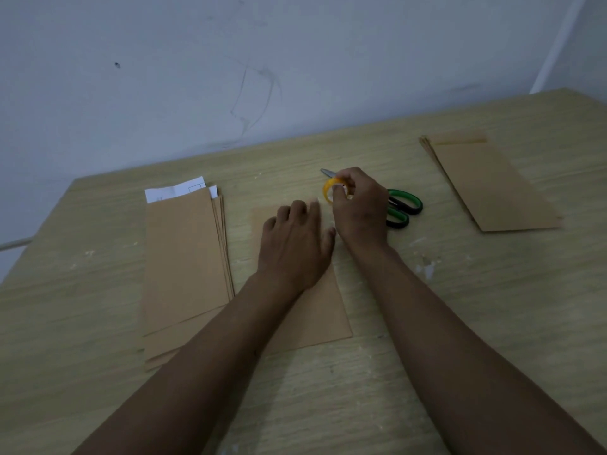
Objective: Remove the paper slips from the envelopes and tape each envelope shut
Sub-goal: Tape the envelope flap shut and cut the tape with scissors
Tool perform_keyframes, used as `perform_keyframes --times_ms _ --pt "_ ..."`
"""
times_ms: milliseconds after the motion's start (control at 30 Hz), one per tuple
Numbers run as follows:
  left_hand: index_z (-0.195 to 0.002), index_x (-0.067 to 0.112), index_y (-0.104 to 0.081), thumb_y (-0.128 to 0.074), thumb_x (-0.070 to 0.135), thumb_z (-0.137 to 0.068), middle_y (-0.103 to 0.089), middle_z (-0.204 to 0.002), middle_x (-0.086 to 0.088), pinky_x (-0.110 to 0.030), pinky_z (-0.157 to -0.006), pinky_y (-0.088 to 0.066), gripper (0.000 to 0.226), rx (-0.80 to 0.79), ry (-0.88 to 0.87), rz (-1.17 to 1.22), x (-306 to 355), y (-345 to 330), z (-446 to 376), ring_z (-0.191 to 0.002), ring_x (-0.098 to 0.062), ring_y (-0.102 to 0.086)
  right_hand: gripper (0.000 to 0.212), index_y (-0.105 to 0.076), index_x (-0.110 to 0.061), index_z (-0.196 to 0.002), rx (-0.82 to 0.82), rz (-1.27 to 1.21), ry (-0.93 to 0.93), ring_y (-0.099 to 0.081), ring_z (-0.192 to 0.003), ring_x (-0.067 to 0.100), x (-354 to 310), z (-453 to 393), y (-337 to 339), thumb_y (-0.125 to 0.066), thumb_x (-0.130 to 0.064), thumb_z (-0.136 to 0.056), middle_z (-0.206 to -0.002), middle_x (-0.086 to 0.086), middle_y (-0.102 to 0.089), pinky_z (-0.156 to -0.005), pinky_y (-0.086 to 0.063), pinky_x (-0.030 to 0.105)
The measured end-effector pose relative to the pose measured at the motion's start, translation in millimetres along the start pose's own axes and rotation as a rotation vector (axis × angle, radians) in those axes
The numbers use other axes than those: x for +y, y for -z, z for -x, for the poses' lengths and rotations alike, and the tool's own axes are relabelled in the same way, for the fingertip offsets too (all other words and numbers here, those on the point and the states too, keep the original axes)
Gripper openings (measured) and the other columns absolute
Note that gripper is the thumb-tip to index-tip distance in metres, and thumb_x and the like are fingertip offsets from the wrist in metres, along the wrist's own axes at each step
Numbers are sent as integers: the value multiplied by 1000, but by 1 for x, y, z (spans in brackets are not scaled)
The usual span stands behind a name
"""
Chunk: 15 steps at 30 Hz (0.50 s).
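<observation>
Wooden table (427, 323) against pale wall (164, 77); left hand (295, 244) flat on envelope (315, 316); right hand (361, 208) fingers pinch tape roll (329, 188).

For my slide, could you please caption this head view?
Left hand presses an envelope flat while right hand holds the tape roll.

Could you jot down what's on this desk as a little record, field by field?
left hand: flat, pressing the middle envelope
right hand: fingers grip a yellow tape roll
scissors: green handles, lying behind the right hand
left stack: envelopes with white paper slips sticking out
right stack: envelopes, no slips showing
surface: wooden table
</observation>
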<state>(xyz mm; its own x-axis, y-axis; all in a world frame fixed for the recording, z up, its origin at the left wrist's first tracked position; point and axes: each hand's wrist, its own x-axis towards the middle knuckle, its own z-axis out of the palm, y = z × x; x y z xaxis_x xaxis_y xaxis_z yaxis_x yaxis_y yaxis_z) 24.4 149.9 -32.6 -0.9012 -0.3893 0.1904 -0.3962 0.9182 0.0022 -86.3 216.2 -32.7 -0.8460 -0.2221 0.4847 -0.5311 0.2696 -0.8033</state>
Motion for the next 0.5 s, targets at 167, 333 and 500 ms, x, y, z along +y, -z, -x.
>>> perform_keyframes --times_ms 167,333,500 --pt "-147 15 -41 -20 57 -96 -46 -144 -3 -42 -96 -40 69 12 -1 -10 -3 -1 1 -127 -26 -43 15 -70 -10 -94 -6 3 -4 -63 -86 24 1 -1 -1 -61 -8 -83 -91 8 -71 -72 -44 27" --pt "-146 16 -44 -21 55 -96 -49 -144 -2 -41 -95 -41 67 9 8 -16 -1 2 1 -128 -24 -45 16 -70 -11 -92 35 -6 -8 -63 -84 23 0 -4 1 -60 -6 -81 -89 7 -70 -71 -43 27" --pt "-146 17 -44 -24 52 -96 -52 -141 -1 -40 -90 -44 64 17 -4 -36 -2 4 1 -125 -24 -47 23 -74 -6 -97 113 -31 41 -65 -92 24 -4 -4 3 -60 -3 -79 -97 9 -72 -84 -47 28"
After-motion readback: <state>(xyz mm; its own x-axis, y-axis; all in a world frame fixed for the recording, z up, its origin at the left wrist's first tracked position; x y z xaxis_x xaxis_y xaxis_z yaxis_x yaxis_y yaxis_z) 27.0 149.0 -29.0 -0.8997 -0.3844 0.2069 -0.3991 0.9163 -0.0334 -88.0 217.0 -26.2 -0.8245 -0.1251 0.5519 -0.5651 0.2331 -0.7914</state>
